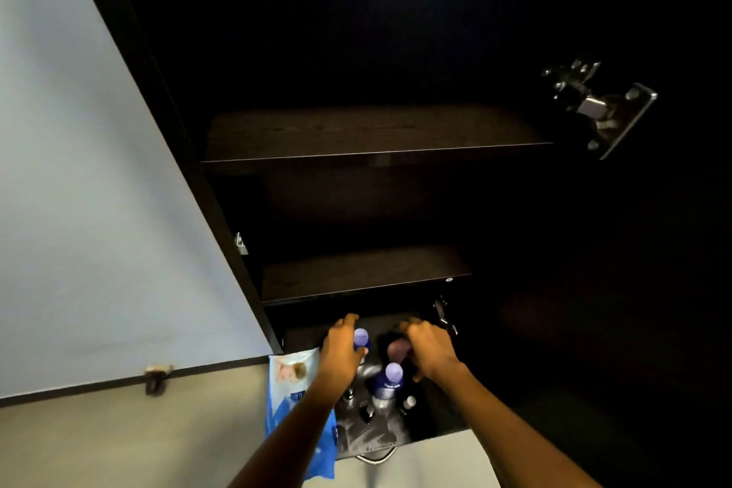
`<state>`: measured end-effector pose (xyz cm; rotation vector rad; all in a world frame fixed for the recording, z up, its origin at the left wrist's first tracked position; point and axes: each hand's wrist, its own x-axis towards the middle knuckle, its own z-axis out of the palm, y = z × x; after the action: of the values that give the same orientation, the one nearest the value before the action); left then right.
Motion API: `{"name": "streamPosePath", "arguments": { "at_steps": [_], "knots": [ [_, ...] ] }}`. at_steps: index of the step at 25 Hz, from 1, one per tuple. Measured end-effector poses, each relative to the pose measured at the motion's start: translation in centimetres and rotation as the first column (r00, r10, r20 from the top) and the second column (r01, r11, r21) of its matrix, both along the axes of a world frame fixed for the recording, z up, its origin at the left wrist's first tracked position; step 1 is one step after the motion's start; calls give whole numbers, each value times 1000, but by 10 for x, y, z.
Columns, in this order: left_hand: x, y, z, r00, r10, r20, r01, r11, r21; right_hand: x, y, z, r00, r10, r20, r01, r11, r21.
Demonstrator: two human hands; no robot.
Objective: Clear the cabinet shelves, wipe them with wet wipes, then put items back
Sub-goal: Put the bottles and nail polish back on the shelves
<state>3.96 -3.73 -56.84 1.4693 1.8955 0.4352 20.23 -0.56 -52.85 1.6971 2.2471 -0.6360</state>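
Pale blue-grey wall [79, 170] fills the left side of the view, meeting a grey floor [99, 436] along a dark skirting line, where a small tan and brown object [157, 377] sits against the wall. Beside the wall stands a tall black cabinet [190, 154], open and very dark inside. Two dark wooden shelves show within it: an upper shelf [372, 135] and a lower shelf [364, 273], both well beyond the fingertips and both bare of items as far as the dim light allows. A metal hinge [602, 107] catches the light up on the cabinet's right side, and a smaller hinge [443, 315] sits just past the right hand's knuckles.

Both arms reach down and forward into the bottom compartment. The left hand [340, 349] has its fingers curled around a bottle with a lavender cap [361, 338], the cap showing just to the thumb side of the hand. The right hand [429, 349] is curled over a dark rounded object [398, 349] whose nature is hard to tell in the shadow; the fingers appear to grip it. Between the two wrists, nearer the person than the fingers, stands a second lavender-capped bottle [390, 380], with several small dark-capped containers [370, 412] crowded around it.

Outside the left forearm, a blue pack of wet wipes [291, 388] lies at the foot of the cabinet, partly hidden by the arm. A white surface [443, 460] lies nearest the person, beneath both forearms.
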Motion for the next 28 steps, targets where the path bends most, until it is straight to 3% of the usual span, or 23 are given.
{"name": "streamPosePath", "arguments": {
  "at_steps": [3,7,12,16,21,28],
  "knots": [
    [-3,10,-9,994,-95,-58,95,995,2,-9,10,-11,999,9,52,-4,996,-91],
    [-9,9,-8,986,-167,-18,168,983,70,-16,11,-14,994,-109,15,110,984,-141],
    [-18,-3,29,974,-227,-19,224,936,270,-3,-2,7,936,-278,-215,291,956,31],
    [-21,-21,74,961,-277,8,242,854,461,9,-17,48,942,-198,-271,263,936,232],
    [-9,-63,147,968,-232,95,138,811,569,19,-62,120,877,-162,-451,319,900,297],
    [18,-121,282,976,-210,59,99,665,740,44,-108,254,734,136,-665,316,799,512]
  ]
}}
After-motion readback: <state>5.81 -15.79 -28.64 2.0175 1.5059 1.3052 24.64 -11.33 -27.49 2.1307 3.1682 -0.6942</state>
